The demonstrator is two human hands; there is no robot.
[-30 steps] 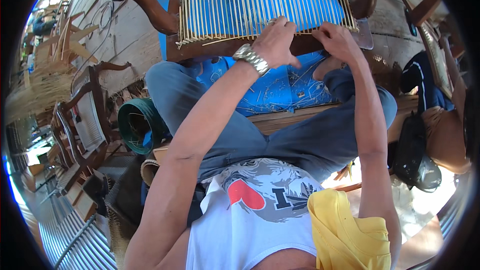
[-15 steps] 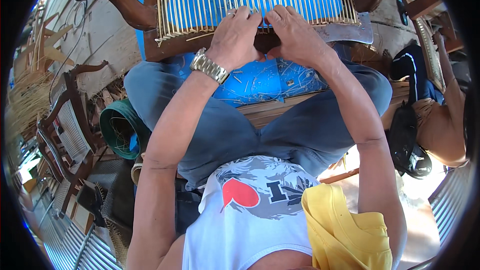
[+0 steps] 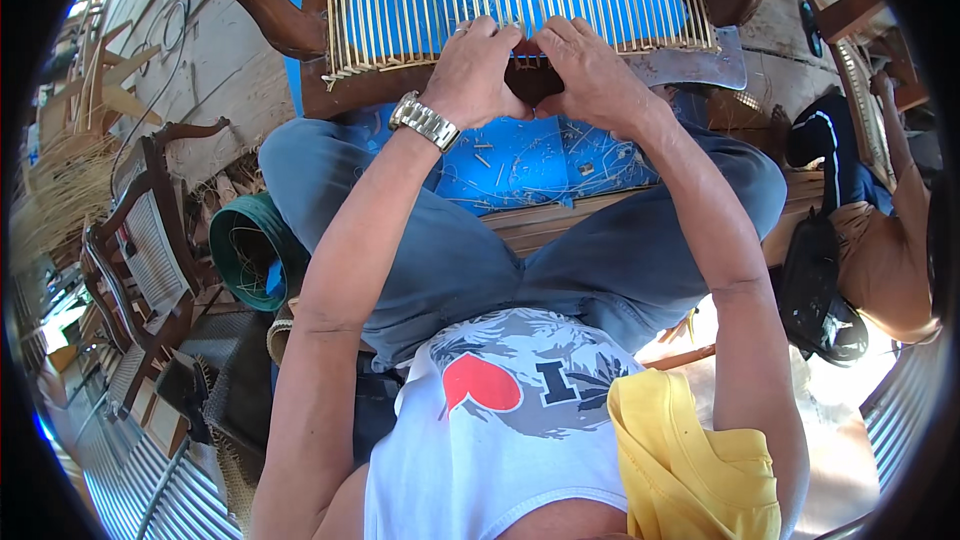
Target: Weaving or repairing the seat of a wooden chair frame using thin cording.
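A dark wooden chair frame (image 3: 340, 93) lies before me, its seat strung with parallel pale cane strands (image 3: 400, 10) over a blue surface. My left hand (image 3: 475, 70), watch on the wrist, rests at the frame's near edge, fingertips curled at the strands. My right hand (image 3: 595, 75) is beside it, fingers bent inward at the same edge, thumbs low and close together. Whatever the fingertips pinch is too hidden to make out. Below them, a blue sheet (image 3: 500, 175) strewn with cane scraps lies between my bent legs.
A green bucket (image 3: 235, 260) stands at my left, beside more wooden chairs (image 3: 140, 230) and a bundle of loose fibre (image 3: 75, 170). At my right another person's arm (image 3: 905, 230) shows beside a caned frame (image 3: 855, 75) and a black bag (image 3: 805, 280).
Over the last second my right hand moved left to meet my left hand at the seat's edge, and both curled closer. Since half a second ago they have barely moved.
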